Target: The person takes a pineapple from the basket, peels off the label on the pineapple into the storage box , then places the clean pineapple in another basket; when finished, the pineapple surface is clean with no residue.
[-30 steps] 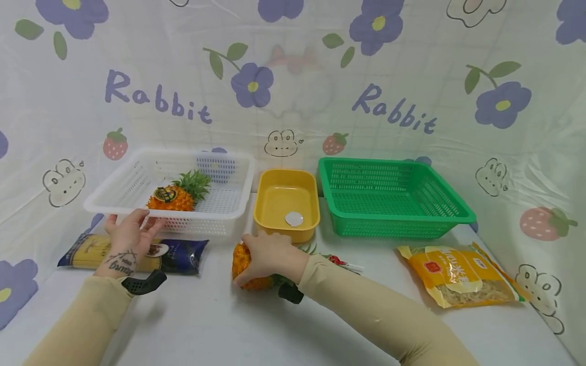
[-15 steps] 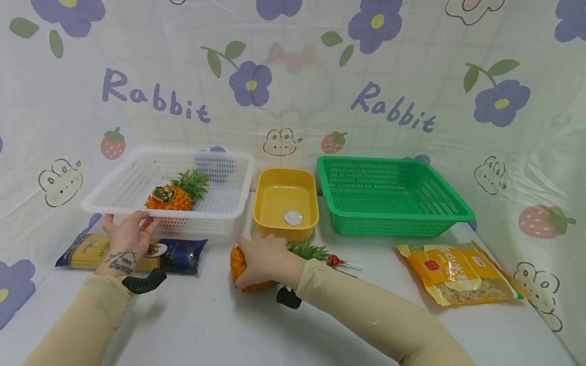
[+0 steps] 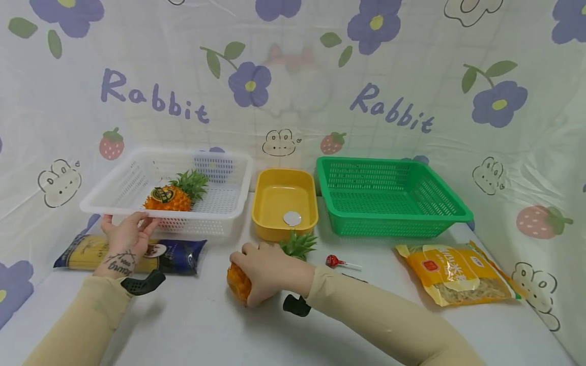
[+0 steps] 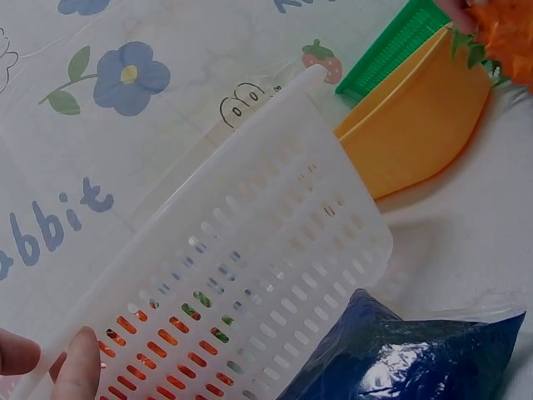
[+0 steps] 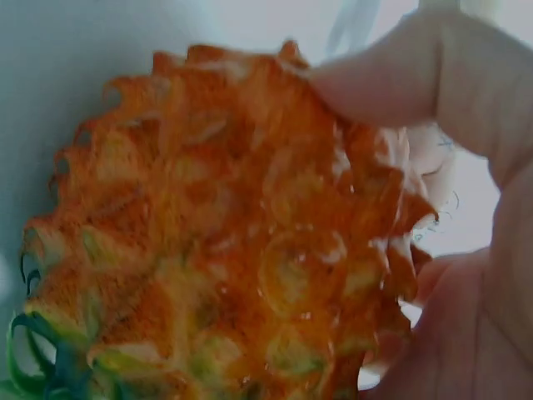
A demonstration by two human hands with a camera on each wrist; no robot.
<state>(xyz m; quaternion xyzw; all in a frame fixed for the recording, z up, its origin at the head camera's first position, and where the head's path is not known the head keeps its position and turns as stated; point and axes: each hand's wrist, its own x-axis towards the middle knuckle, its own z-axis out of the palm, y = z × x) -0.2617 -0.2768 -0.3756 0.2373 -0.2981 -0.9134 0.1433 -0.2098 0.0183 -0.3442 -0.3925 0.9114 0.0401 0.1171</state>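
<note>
My left hand (image 3: 127, 238) pinches the front rim of a white slotted basket (image 3: 215, 215) on the left, thumb and fingers on either side of the rim. Inside that basket lies an orange pineapple (image 3: 178, 201) with a dark label and green leaves. My right hand (image 3: 272, 272) grips a second orange pineapple (image 5: 208, 225) near the table's middle, just in front of the yellow tub (image 3: 262, 223). Its leafy crown (image 3: 298, 245) points back and to the right. Whether this fruit touches the table is hard to tell.
A blue and yellow pasta packet (image 3: 180, 256) lies beneath my left hand. The yellow tub has a white round patch inside. A green basket (image 3: 398, 226) stands back right, a red lollipop (image 3: 333, 261) lies before it, and an orange noodle bag (image 3: 462, 274) lies far right.
My right hand has turned the pineapple it grips, so its crown shows more and swings toward the tub. The lollipop is more visible. My left hand stays on the basket rim.
</note>
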